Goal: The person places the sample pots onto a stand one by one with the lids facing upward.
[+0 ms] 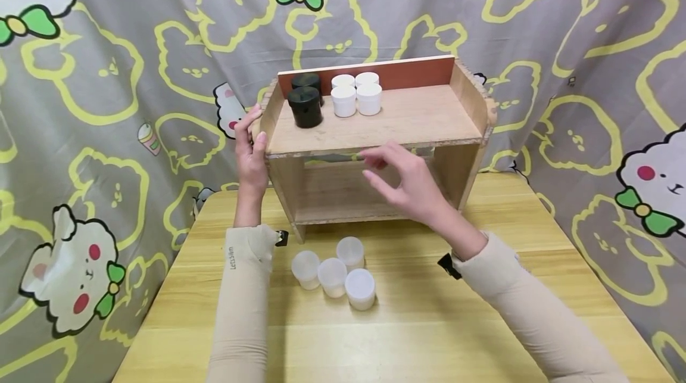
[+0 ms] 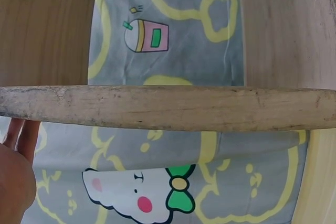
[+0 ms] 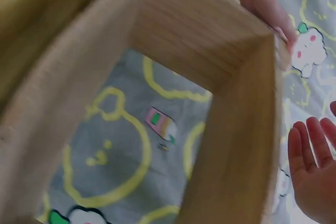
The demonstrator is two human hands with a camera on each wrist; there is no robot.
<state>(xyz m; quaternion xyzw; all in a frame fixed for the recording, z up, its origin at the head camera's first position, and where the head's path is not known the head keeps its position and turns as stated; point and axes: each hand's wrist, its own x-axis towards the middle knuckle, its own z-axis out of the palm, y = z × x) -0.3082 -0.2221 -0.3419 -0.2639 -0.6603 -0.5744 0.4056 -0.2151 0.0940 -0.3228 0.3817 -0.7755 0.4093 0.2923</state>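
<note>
From my end I see the wooden shelf [image 1: 418,124] in the grip of the left hand [image 1: 252,159], which has its thumb by the front edge and its fingers along the outside of the left side panel. From those fingers the shelf's long axis runs off to the right, its far end angled slightly away from me; it stands upright with its open front toward me. The right hand [image 1: 404,183] hovers before the upper board, holding nothing, fingers loosely bent and pointing left. Two black jars [image 1: 305,110] sit on that board just right of the left fingers. Four white jars [image 1: 345,102] stand in a cluster beyond the right fingertips. On the tabletop [image 1: 455,323], lower and nearer me than the right fingers, I count four frosted containers [image 1: 360,290], all upright. A patterned curtain [image 1: 123,55] hangs beyond both hands.
</note>
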